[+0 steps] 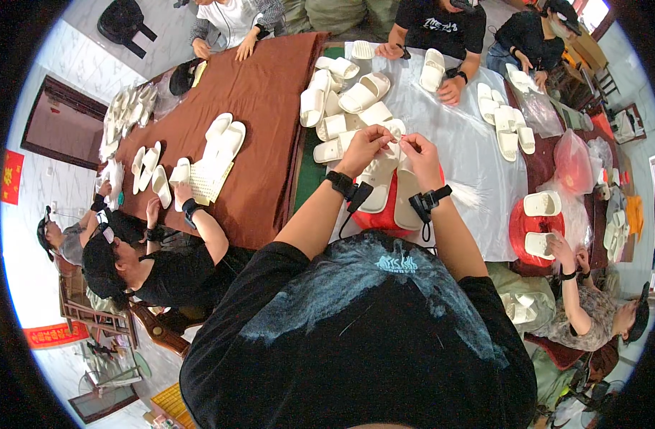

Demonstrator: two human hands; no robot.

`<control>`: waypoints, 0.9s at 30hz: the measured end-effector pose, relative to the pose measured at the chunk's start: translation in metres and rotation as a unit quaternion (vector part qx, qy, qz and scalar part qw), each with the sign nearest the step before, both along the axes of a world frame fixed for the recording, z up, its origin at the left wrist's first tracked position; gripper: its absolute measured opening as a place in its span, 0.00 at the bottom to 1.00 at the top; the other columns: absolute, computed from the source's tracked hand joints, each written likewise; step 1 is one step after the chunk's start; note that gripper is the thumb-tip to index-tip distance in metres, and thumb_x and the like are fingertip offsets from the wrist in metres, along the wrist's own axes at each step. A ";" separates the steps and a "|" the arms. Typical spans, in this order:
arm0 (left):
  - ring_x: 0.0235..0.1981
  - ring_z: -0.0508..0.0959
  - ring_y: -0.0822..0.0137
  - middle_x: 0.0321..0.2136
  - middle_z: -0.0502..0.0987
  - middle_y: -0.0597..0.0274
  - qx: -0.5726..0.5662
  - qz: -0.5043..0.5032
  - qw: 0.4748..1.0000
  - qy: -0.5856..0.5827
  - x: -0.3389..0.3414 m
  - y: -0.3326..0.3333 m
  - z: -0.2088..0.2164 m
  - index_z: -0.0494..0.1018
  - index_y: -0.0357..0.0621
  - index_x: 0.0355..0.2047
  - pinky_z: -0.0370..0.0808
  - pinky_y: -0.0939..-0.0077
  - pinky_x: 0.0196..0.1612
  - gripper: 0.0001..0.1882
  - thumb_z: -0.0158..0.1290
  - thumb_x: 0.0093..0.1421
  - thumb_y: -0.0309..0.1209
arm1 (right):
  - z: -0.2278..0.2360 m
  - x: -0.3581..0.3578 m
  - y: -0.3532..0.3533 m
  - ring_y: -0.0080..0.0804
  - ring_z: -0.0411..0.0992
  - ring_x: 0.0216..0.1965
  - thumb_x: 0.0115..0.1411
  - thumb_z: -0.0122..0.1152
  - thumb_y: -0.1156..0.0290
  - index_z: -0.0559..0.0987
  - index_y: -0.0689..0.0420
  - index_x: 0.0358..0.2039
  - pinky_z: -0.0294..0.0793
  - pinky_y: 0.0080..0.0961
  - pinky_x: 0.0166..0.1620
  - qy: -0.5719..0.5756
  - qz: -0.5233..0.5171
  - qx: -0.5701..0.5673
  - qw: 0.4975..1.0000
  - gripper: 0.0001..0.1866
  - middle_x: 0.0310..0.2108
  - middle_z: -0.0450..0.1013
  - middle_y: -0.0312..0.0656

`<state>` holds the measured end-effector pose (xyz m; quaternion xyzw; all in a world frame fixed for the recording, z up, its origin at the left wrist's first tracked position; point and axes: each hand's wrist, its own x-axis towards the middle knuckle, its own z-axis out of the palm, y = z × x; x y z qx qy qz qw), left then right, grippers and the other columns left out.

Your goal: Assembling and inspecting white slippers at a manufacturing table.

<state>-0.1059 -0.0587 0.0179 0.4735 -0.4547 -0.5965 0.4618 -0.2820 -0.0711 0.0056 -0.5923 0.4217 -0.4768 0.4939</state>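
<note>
My left hand (366, 149) and my right hand (422, 159) meet over the near edge of the table, thumbs and fingers pinched together. Whatever small thing lies between the fingertips is too fine to make out. Just below them a pair of cream slide slippers rests on a red cushion-like surface (393, 204); the left slipper (376, 187) shows best. My right wrist and forearm partly cover the right slipper (406, 187). Beyond my left hand, a heap of cream slippers (364, 93) spreads over the table, close to my knuckles.
White plastic sheeting (484, 214) covers the table on my right, with a white feathery tuft (469, 195) beside my right wrist. A brown cloth (270, 129) covers the table on my left. Several co-workers sit around, handling slippers. A clear-and-red plastic bag (574, 161) lies at the right.
</note>
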 end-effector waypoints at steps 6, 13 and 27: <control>0.26 0.70 0.81 0.30 0.75 0.72 -0.016 -0.010 1.000 0.004 -0.002 -0.002 -0.003 0.72 0.42 0.36 0.67 0.86 0.30 0.03 0.49 0.64 0.27 | -0.006 -0.001 -0.003 0.15 0.63 0.24 0.58 0.60 0.73 0.77 0.63 0.30 0.63 0.16 0.29 0.016 -0.003 -0.007 1.000 0.06 0.21 0.69 0.29; 0.26 0.71 0.82 0.29 0.77 0.70 -0.023 -0.007 0.999 0.024 -0.004 -0.005 -0.011 0.71 0.41 0.34 0.67 0.87 0.29 0.02 0.50 0.63 0.25 | -0.009 0.001 -0.004 0.16 0.63 0.23 0.57 0.60 0.72 0.77 0.63 0.29 0.63 0.17 0.28 0.014 -0.010 -0.018 1.000 0.06 0.20 0.68 0.29; 0.32 0.74 0.77 0.30 0.77 0.64 -0.072 0.019 0.994 -0.079 -0.017 0.001 -0.009 0.72 0.34 0.35 0.72 0.82 0.35 0.05 0.51 0.61 0.24 | -0.008 0.004 0.000 0.17 0.64 0.24 0.58 0.57 0.74 0.76 0.63 0.30 0.65 0.18 0.30 0.034 -0.020 -0.040 0.998 0.06 0.21 0.70 0.32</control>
